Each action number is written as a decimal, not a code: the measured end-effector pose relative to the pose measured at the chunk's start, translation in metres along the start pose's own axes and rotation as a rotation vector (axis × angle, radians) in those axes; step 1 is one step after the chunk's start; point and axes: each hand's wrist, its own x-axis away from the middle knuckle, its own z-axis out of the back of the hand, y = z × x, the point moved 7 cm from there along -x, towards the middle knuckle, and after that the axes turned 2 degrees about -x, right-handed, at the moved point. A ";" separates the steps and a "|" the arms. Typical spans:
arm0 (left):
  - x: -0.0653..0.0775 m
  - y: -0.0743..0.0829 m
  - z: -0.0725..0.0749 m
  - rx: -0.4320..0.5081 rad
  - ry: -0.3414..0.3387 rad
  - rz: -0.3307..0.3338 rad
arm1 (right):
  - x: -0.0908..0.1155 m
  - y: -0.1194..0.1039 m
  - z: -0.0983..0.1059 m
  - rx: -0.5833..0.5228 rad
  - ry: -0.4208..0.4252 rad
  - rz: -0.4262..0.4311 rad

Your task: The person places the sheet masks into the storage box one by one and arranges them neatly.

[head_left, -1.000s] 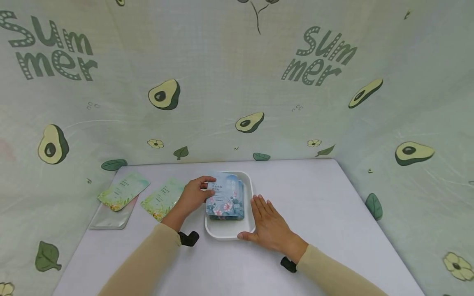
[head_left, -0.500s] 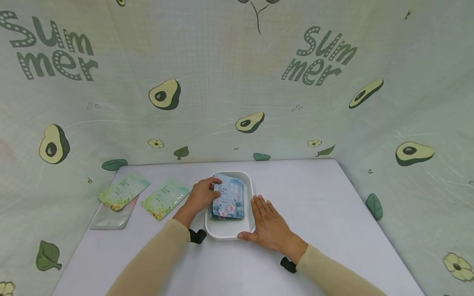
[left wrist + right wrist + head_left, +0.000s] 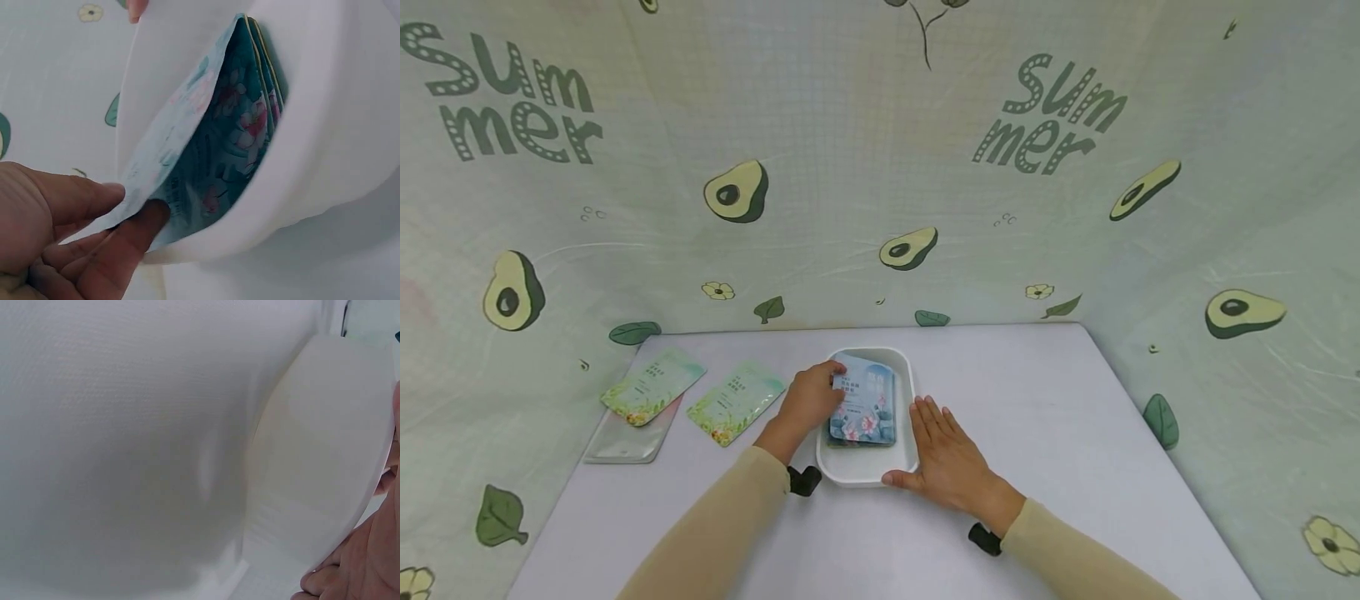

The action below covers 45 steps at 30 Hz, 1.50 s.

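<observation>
A blue packet with pink flowers lies over the stack in a white tray. My left hand pinches the packet's left edge between thumb and fingers. In the left wrist view that flat packet is tilted up at the pinched side, above similar packets lying in the tray. My right hand rests with straight fingers along the tray's right rim, its thumb at the near corner. The right wrist view shows the tray's outer wall beside that hand.
Left of the tray lies a green packet. Farther left, another green packet overlaps a silvery one. The white table ends at the back against a printed curtain.
My left hand has carried the blue packet slightly right and lowered it over the stack in the tray; in the last half second it barely moves. My right hand stays at the rim.
</observation>
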 end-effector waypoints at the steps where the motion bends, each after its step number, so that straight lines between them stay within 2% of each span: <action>1: 0.001 0.001 0.001 -0.014 0.004 0.001 | 0.000 0.001 0.000 -0.004 -0.004 -0.006; 5: 0.006 0.005 0.011 -0.069 0.048 -0.024 | 0.002 0.003 0.000 -0.010 -0.012 -0.022; 7: 0.008 0.004 0.016 -0.084 0.080 -0.060 | 0.003 0.005 0.000 -0.003 -0.011 -0.023; 9: 0.010 0.000 0.022 -0.114 0.121 -0.101 | 0.003 0.005 -0.001 0.003 -0.010 -0.021; 12: 0.012 -0.015 0.029 -0.196 0.165 -0.150 | 0.003 0.005 -0.003 -0.001 -0.002 -0.019; 16: 0.018 -0.054 0.035 -0.327 0.173 -0.185 | 0.002 0.004 -0.005 -0.021 0.004 -0.016; 23: 0.035 -0.140 0.049 -0.452 0.076 -0.206 | 0.003 0.003 -0.007 -0.031 -0.007 -0.018; 27: 0.044 -0.173 0.058 -0.466 0.028 -0.196 | 0.002 0.002 -0.007 -0.039 -0.017 -0.023; 30: 0.047 -0.189 0.061 -0.444 -0.013 -0.170 | 0.001 0.001 -0.006 -0.042 -0.014 -0.022; 34: 0.050 -0.200 0.058 -0.426 -0.059 -0.147 | 0.000 0.000 -0.006 -0.052 -0.009 -0.018; 38: 0.052 -0.203 0.053 -0.422 -0.072 -0.131 | -0.001 0.000 -0.007 -0.049 -0.013 -0.017; 45: 0.052 -0.184 0.039 -0.420 -0.060 -0.182 | -0.002 0.002 -0.006 -0.039 -0.019 -0.027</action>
